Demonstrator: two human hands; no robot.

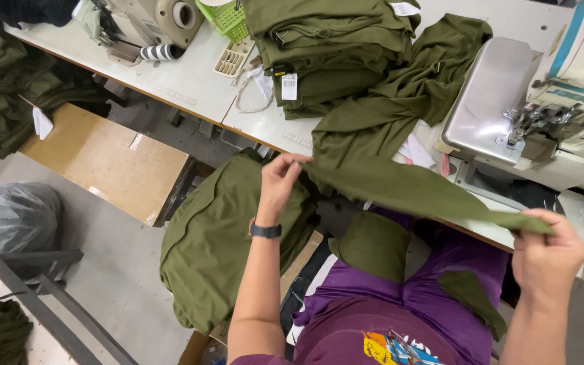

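Observation:
An olive green garment piece (400,182) is stretched between my two hands above my lap. My left hand (280,181), with a dark band on its wrist, pinches one end of it near the table's edge. My right hand (549,251) grips the other end at the right, just in front of the sewing machine (501,101). The cloth runs back over the white table (190,81) toward a folded stack of the same olive fabric (326,47). More olive pieces lie on my purple-clad lap (373,245).
A heap of olive cloth (211,236) hangs at my left over a box. A second machine (157,20), a green basket (228,17) and a small beige tray (231,62) sit on the far table. A cardboard box (109,159), a plastic bag (15,216) and a metal frame (49,284) stand on the floor.

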